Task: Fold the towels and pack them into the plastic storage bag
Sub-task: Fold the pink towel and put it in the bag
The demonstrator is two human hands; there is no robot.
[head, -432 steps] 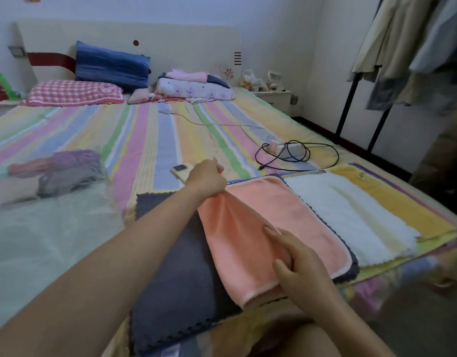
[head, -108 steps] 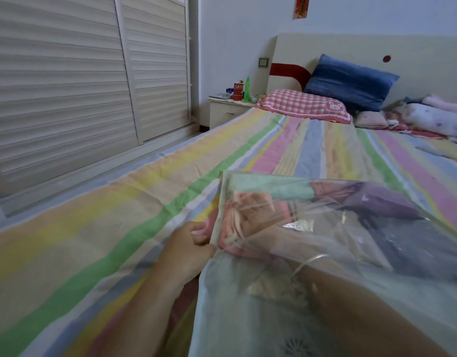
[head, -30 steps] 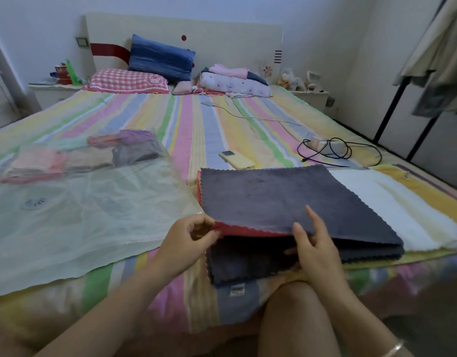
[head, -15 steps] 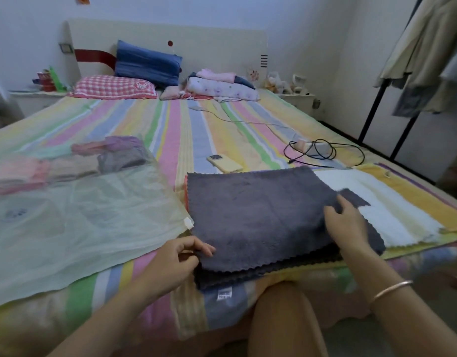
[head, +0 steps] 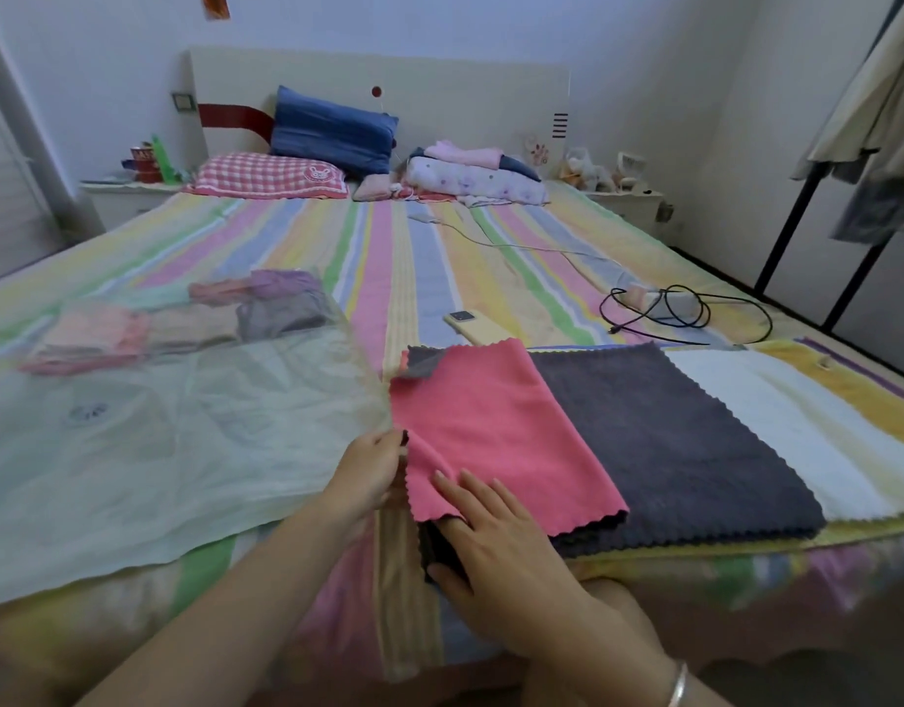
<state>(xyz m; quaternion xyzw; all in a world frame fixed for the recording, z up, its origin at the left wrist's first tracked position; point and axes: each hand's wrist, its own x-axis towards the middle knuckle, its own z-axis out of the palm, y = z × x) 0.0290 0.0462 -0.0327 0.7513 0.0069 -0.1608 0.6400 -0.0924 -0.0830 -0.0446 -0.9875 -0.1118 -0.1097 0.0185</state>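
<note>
Pastel-striped bed sheet [head: 419, 278] spans the room. Left hand [head: 373, 472]: grip pinching the 9 o'clock hem of the pink scallop-edged fleece towel [head: 491, 426]. Right hand [head: 491, 543]: grip spread flat, covering its near corner. At 3 o'clock lies a half-covered dark grey plush towel [head: 669, 441]. At 9 o'clock is the crinkled clear plastic storage bag [head: 159, 451], the folded towels [head: 185, 318] inside blurred.
</note>
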